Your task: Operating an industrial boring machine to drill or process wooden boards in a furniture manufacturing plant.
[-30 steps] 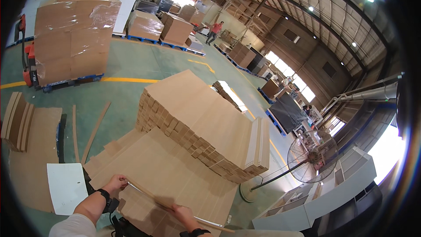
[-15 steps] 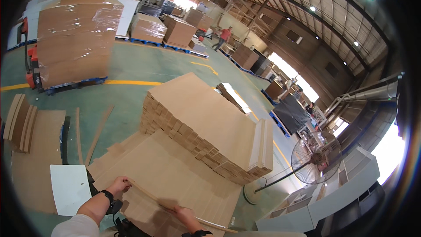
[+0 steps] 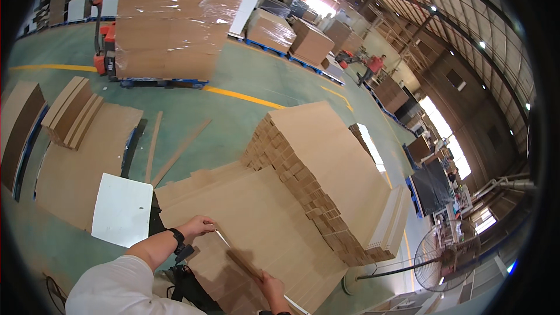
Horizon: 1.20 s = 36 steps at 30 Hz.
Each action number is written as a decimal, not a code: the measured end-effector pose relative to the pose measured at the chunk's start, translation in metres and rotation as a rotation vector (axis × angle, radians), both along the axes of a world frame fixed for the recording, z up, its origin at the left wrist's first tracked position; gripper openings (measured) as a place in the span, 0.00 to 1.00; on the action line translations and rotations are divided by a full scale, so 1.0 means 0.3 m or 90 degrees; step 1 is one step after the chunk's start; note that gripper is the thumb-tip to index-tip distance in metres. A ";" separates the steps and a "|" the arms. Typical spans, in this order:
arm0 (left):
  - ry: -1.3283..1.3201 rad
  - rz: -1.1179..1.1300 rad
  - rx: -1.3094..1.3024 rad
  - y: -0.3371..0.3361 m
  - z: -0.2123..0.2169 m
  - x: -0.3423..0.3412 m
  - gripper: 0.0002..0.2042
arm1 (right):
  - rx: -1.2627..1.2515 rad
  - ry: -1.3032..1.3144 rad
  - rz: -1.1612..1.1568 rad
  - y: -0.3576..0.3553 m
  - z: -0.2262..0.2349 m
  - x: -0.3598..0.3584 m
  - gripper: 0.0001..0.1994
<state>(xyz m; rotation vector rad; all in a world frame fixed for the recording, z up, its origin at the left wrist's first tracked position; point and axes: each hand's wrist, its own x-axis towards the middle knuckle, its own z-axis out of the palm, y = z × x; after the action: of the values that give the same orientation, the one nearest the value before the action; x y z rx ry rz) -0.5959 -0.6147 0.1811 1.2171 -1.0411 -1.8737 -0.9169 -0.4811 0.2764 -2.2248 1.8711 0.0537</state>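
Between my two hands runs a long narrow board strip (image 3: 245,263), brown with a white edge, slanting down to the right. My left hand (image 3: 201,225) is closed on its upper end. Farther down, my right hand (image 3: 272,287) grips the same strip. Below it lies a low layer of brown boards (image 3: 274,213). Behind that rises a tall stack of brown panels (image 3: 326,157), with several long narrow pieces (image 3: 389,221) on its right edge. A white panel (image 3: 122,210) rests left of my left forearm.
Two loose strips (image 3: 181,153) lie on the green floor. Curved-looking boards (image 3: 73,114) stand on a brown sheet at the left. A wrapped pallet load (image 3: 169,29) sits behind, by a red pallet jack (image 3: 106,46). A floor fan (image 3: 446,255) stands right. A person (image 3: 373,67) is far off.
The view has swung left, so the surroundings sit farther right. Both hands still hold the strip, which now tilts more steeply and shows its white edge near my left hand.
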 end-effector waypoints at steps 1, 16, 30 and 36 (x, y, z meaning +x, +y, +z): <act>-0.010 0.006 -0.018 0.001 -0.001 0.002 0.07 | -0.010 -0.009 -0.003 -0.002 -0.003 -0.003 0.20; -0.007 0.037 -0.001 0.018 -0.037 0.002 0.05 | -0.015 0.045 0.043 -0.006 -0.032 0.005 0.20; -0.024 0.046 -0.020 0.001 -0.058 -0.033 0.06 | 0.002 0.022 0.044 -0.033 0.021 0.002 0.20; 0.029 0.025 -0.068 0.012 -0.078 0.034 0.10 | 0.055 0.035 0.051 -0.040 0.026 0.034 0.21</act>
<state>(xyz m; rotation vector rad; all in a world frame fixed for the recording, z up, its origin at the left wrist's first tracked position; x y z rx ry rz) -0.5857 -0.6112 0.1577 1.1194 -1.0712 -1.7842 -0.9068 -0.4932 0.2842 -2.2606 1.7702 0.2066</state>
